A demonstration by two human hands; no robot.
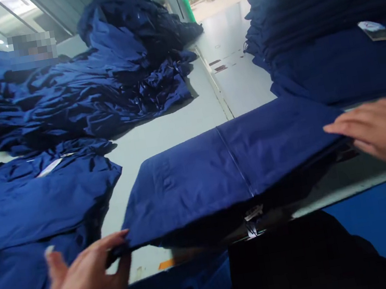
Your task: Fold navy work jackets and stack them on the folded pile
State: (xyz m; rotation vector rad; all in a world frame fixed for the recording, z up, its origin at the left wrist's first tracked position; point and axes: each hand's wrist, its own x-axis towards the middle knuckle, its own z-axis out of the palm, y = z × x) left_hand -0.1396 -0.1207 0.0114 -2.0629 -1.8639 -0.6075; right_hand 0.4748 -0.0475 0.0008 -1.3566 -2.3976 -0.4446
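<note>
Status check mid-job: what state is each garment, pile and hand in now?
Folded garment: folded flat, lying at the near edge of the table.
Left hand: open, fingers touching that garment's near-left corner.
Right hand: open, flat on its right end.
Stack: neatly folded, piled high.
Heap: crumpled, unfolded.
Left garment: spread loosely, wrinkled.

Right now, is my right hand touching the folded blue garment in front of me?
Touching. The head view shows the right hand lying flat with its fingertips resting on the right end of the folded blue garment.
</note>
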